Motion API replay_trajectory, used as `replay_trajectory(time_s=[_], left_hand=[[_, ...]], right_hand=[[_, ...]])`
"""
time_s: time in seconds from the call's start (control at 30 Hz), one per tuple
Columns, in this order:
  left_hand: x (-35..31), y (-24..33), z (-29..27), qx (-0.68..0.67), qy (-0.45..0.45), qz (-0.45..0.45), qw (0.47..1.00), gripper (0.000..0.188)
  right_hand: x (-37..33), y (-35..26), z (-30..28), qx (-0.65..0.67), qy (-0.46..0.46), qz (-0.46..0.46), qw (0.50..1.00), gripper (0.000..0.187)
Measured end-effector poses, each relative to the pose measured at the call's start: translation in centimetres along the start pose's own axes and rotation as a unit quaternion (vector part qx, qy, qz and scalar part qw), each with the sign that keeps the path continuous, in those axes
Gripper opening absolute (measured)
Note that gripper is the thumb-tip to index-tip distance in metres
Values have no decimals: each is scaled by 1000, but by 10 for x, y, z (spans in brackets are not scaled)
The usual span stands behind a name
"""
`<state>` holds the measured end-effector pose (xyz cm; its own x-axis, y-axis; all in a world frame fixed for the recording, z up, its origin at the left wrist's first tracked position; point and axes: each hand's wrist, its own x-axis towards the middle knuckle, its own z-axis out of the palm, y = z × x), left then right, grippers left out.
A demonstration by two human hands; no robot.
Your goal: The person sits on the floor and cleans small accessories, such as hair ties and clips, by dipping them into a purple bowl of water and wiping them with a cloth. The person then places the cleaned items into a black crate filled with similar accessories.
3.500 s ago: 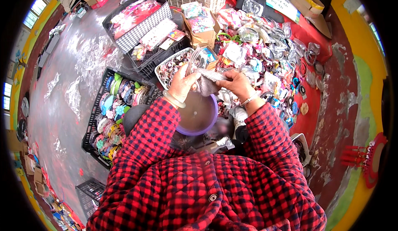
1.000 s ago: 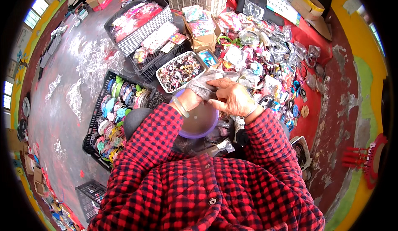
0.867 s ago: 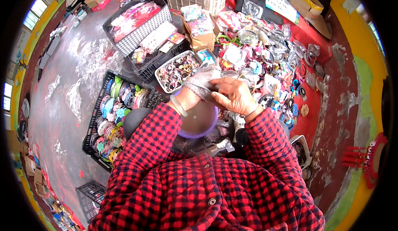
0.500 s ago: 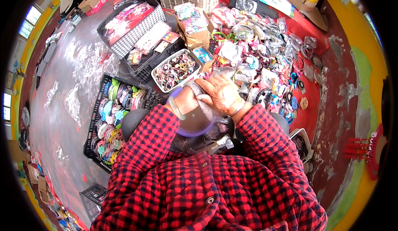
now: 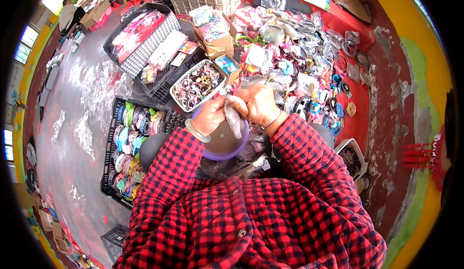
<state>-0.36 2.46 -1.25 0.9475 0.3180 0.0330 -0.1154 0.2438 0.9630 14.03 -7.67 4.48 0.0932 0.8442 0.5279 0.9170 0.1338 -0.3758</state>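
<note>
1. Whereas the grey cloth (image 5: 233, 120) lay wrapped across the left hand (image 5: 210, 116) a second ago, it is now bunched between both hands, one end hanging loose toward the near side.
2. It is over the purple basin (image 5: 223, 157); whether the loose end touches the murky liquid (image 5: 216, 142) cannot be told.
3. The left fingers are closed on the cloth's left edge, the thumb lying toward the right hand (image 5: 257, 103).
4. The right fingers, extended against the cloth a second ago, are now curled, with the thumb pressing its far end; their tips are hidden, and so is anything folded inside.
5. To judge by this, the handling has shifted from rubbing a spread layer to gripping a gathered one, both hands sharing the hold.
6. Just far-left of the hands sits the white tray (image 5: 207, 98), beside a small blue-topped box (image 5: 227, 66); the heap of packaged accessories (image 5: 299, 66) spreads far right, and the black crate (image 5: 107, 160) stands left.
</note>
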Motion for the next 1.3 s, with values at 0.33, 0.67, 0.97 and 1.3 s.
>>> replay_trajectory(time_s=[0.33,0.67,0.97,1.3], left_hand=[[-11,39,-2,83,-5,1,997,13],[-17,33,-11,-79,45,-17,996,17],[-9,29,-6,62,22,-45,997,13],[-5,8,-6,95,-24,-10,995,19]], right_hand=[[-3,28,-9,206,-110,34,972,41],[-2,40,-13,238,-118,68,962,42],[-5,33,-7,152,-63,71,984,40],[-5,8,4,51,-73,24,996,40]])
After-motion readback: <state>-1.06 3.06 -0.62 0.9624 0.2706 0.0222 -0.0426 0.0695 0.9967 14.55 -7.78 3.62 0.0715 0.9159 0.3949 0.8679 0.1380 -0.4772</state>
